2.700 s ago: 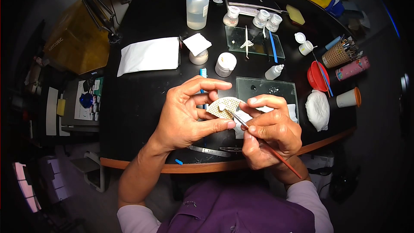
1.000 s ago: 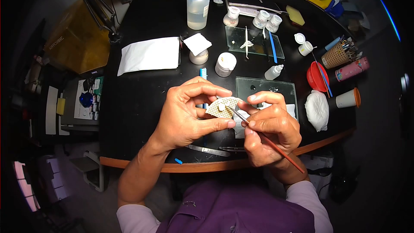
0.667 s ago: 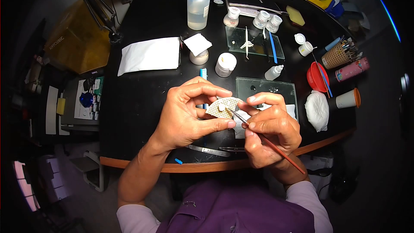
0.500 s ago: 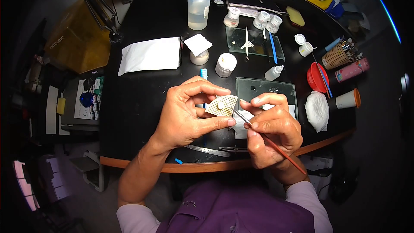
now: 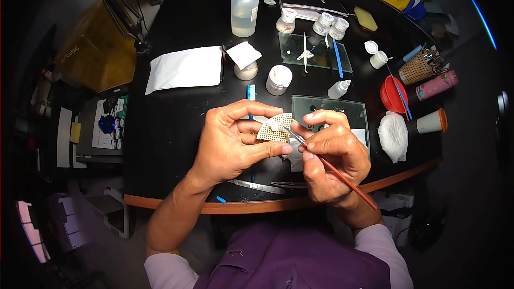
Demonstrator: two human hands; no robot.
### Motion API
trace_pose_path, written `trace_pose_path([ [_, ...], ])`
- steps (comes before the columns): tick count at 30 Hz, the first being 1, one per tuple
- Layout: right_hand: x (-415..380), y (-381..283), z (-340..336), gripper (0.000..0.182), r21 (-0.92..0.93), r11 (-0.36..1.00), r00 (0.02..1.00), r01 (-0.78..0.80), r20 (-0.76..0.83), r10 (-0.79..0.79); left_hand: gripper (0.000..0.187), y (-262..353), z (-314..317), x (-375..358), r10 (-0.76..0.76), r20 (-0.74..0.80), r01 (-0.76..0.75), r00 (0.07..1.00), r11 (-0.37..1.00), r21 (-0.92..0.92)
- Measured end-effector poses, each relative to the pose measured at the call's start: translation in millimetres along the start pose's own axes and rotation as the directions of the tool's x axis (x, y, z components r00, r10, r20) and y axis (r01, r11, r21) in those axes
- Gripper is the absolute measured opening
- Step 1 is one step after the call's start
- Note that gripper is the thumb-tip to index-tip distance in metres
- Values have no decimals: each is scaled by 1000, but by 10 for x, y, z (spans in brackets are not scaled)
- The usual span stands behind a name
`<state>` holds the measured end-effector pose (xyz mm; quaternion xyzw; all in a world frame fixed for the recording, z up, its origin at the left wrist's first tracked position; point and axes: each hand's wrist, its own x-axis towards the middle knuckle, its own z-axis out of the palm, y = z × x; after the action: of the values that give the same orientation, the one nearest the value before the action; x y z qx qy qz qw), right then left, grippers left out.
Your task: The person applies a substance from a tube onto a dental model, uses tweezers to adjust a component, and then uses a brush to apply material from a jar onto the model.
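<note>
The left hand (image 5: pixel 230 142) and the tray (image 5: pixel 277 128) it pinches have risen a little toward the glass slab (image 5: pixel 342 108) beyond the right hand since half a second ago, and the tray has tilted more upright; the right hand (image 5: pixel 333 155) has followed, so the brush (image 5: pixel 332 168) tip stays on the white piece (image 5: pixel 274 125); the work looks to be going on at the same spot, with only the angle altered. Left hand: palm turned inward, forefinger arched over the tray's top, thumb pressed under its lower edge, wrist low toward the body. Right hand: fingers bunched in a pen grip on the brush, red handle trailing back past the wrist. The white piece sits on the tray, between the two hands' fingertips.
</note>
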<state>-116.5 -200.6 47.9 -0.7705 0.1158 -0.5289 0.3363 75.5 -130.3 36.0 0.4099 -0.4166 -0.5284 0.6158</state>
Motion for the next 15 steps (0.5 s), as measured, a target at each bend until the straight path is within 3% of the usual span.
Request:
trace_pose_path([
  [15,1,18,10,18,21,1000,1000,-6,-21,6,51,-1,-9,4,9,18,-9,1000,999,-33],
])
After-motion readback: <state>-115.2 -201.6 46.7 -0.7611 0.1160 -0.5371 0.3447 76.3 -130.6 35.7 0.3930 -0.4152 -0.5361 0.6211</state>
